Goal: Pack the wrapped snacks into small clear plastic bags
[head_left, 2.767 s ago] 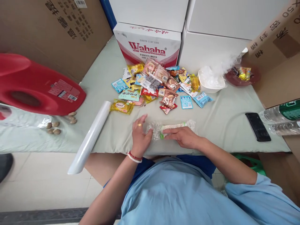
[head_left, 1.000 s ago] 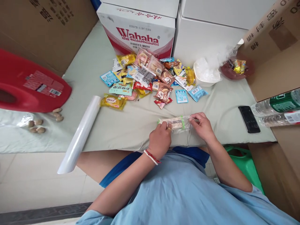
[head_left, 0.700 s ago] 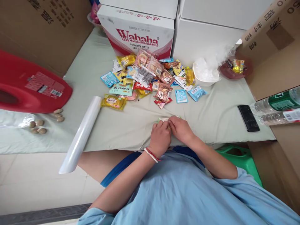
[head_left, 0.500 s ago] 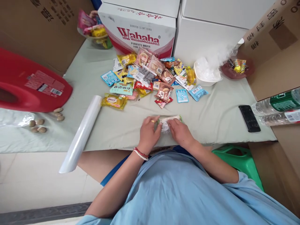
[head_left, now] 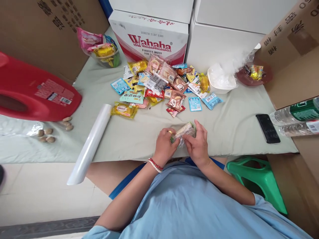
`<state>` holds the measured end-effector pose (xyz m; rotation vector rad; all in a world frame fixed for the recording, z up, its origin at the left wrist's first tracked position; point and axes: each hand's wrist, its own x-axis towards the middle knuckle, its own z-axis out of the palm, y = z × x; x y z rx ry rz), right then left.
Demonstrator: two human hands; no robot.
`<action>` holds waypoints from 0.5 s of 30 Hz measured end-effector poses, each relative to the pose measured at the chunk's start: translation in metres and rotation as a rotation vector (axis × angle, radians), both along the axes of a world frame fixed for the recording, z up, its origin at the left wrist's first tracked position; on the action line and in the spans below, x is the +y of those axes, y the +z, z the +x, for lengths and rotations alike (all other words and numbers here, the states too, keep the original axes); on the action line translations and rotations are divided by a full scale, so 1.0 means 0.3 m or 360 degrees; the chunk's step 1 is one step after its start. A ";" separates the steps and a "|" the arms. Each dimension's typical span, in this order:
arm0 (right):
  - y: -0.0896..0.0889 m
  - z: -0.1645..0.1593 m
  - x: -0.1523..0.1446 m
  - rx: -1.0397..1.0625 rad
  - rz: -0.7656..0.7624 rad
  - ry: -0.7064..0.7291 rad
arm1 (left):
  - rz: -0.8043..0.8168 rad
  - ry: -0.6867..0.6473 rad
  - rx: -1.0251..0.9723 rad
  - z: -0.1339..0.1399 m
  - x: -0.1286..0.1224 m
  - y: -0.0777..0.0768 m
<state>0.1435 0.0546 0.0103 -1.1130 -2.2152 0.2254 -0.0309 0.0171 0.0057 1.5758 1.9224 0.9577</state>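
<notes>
A pale, oblong snack in crinkled clear film, with green at its ends (head_left: 184, 131), lies at a slant close to the table's front edge. My left hand (head_left: 165, 146) is closed on its left end, the thumb along the near side and the fingers curled over. My right hand (head_left: 199, 142) has its thumb on the near side of the snack, with the fingers stretched up round its right end. Part of the film is hidden under the thumbs. Beyond the hands lies a heap of packaged snacks, among them a brown packet (head_left: 175, 100) and a blue sachet (head_left: 194, 104).
A roll of clear film (head_left: 92, 142) overhangs the front edge on the left, near a red jug (head_left: 37, 89) and several nuts (head_left: 50, 139). Rightward are a white bowl (head_left: 221, 87), a phone (head_left: 268, 128) and bottles (head_left: 302, 111). A Wahaha carton (head_left: 149, 39) stands behind.
The wrapped snack has turned from nearly level to slanted, its right end tipped away from me. My right hand's fingers have moved from its top to its right end. The view has shifted slightly.
</notes>
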 end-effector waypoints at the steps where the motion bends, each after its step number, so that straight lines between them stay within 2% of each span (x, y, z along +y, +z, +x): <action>1: 0.000 0.005 0.000 0.0025 -0.0053 0.0005 | 0.0022 -0.0009 -0.0034 0.008 -0.005 0.006; 4: -0.010 0.011 0.000 0.0199 -0.0210 -0.0014 | 0.0216 0.0042 -0.0048 0.043 -0.015 0.023; 7: -0.020 -0.004 -0.002 0.0530 -0.0470 -0.0030 | 0.0493 0.0080 0.0123 0.086 -0.014 0.031; 9: -0.017 -0.020 0.000 0.0865 -0.0806 -0.0045 | 0.0630 0.0075 0.0352 0.113 -0.011 0.025; 12: 0.002 -0.037 0.012 0.1468 -0.1447 -0.0104 | 0.0703 -0.0036 0.0632 0.144 -0.008 -0.006; 15: 0.024 -0.034 0.033 0.1731 -0.1903 -0.0149 | 0.0640 -0.0231 0.0629 0.160 -0.008 -0.047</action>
